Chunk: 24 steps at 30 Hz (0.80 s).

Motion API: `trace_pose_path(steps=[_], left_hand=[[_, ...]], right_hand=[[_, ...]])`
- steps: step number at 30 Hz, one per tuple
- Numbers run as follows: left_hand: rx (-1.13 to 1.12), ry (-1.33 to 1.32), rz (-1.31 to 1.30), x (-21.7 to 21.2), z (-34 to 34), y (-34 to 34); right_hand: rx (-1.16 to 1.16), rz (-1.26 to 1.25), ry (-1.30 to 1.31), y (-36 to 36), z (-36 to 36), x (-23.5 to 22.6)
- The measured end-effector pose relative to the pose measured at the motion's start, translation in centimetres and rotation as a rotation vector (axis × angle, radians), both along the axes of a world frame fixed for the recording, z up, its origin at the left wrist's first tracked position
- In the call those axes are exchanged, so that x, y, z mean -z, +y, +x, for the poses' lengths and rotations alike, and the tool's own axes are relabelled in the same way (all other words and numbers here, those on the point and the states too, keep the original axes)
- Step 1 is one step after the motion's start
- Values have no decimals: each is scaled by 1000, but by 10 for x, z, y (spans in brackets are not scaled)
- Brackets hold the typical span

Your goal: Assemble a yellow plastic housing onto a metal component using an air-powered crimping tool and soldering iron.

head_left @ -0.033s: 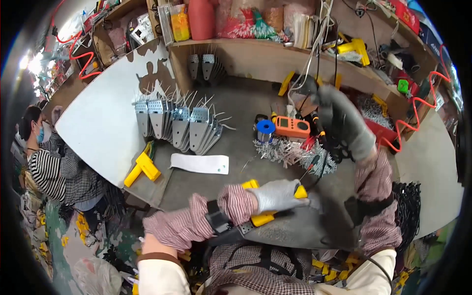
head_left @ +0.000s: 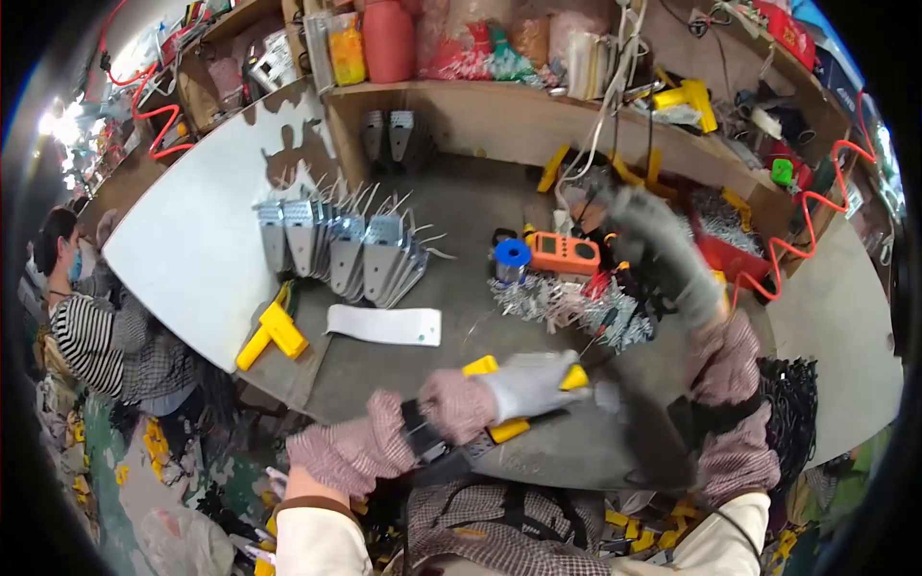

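Grey-gloved right hand point(head_left: 665, 252) dips (grip: can't tell), pale-gloved left hand point(head_left: 531, 386) clutching yellow plastic part point(head_left: 509, 429) near flat grey bench point(head_left: 471, 206) front edge, room ahead.

An assembly workshop is indicated by the grey workbench point(head_left: 471, 206), on which wired metal parts point(head_left: 382, 257), an orange meter point(head_left: 552, 252) and a blue spool point(head_left: 512, 253) are spread.

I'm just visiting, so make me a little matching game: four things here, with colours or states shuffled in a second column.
1. Spool
2. Boxy meter
3. Flat strip
4. Left hand

A. White, lying on the bench
B. Gloved, holding a yellow piece
C. Orange
D. Blue on top

Pairs: 1-D; 2-C; 3-A; 4-B.
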<state>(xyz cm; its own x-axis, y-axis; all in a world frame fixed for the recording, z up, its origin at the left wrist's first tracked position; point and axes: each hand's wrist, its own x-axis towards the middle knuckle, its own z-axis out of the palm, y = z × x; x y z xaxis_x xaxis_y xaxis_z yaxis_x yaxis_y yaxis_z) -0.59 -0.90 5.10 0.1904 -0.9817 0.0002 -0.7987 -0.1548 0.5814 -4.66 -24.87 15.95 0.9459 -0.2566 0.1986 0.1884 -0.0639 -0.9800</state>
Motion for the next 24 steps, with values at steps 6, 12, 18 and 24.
trace_pose_path(steps=[6, 12, 18, 24], left_hand=[[-510, -596, -129, 61, 147, 112], [-448, -437, 354, 30, 164, 96], [-543, -239, 304, 35, 146, 111], [-460, 367, -315, 56, 167, 127]], right_hand=[[413, -1238, 70, -24, 14, 54], [195, -1512, 349, -33, 69, 58], [106, -1391, 465, -52, 80, 54], [122, -1352, 231, -59, 83, 71]])
